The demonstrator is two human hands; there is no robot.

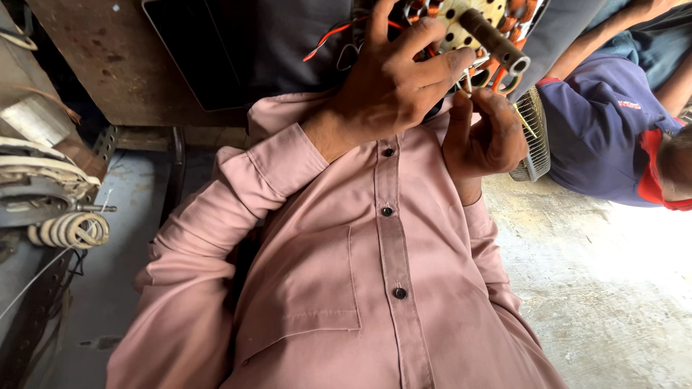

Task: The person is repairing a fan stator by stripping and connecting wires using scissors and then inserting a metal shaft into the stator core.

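My left hand (393, 86) reaches up from the pink sleeve and grips a motor part (479, 18) that has a cream perforated disc, copper-orange windings and a dark metal shaft (497, 42). Its fingers curl over the edge of the disc. My right hand (484, 137) sits just below the part, with thumb and fingers pinched on a thin pale wire (468, 85) at the windings. A red wire (330, 34) trails to the left from the part. The part's upper half is cut off by the frame.
Another person in a blue and red shirt (602, 122) is at the right, next to a round wire fan guard (535, 137). Coiled pale wire (71, 230) and old motor pieces lie at the left. A dark flat panel (238, 50) leans on a rusty surface. Concrete floor (605, 288).
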